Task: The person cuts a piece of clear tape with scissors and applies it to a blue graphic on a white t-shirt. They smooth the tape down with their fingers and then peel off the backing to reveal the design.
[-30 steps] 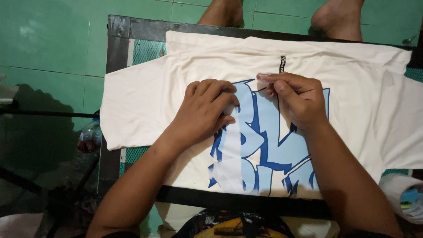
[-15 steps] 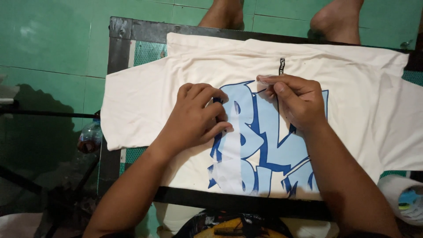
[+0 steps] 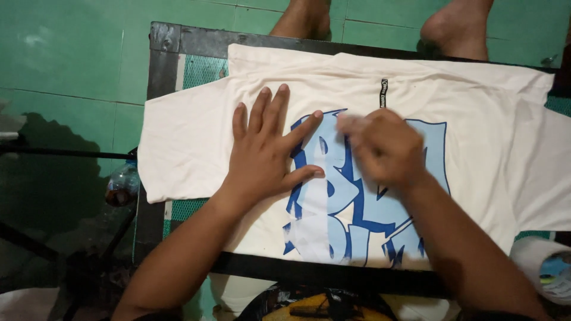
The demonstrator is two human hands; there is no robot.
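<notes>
Cream T-shirt [image 3: 476, 113] pressed flat by open left hand [image 3: 264, 151]. Right hand [image 3: 383, 148] blurred on blue print [image 3: 357, 202]; grip cannot be told. Print could be smudged if rubbed.

Right hand [image 3: 385, 148] motion-blurred; fingers indistinct, cannot tell whether they pinch anything. Both hands cover parts of the blue print [image 3: 357, 208] on the cream shirt [image 3: 476, 107]. Shirt's right sleeve runs off frame. Two bare feet [image 3: 458, 27] at top cropped at the ankle. White roll [image 3: 544, 267] cut by right edge. Bottle [image 3: 122, 185] in shadow, detail unreadable.
</notes>
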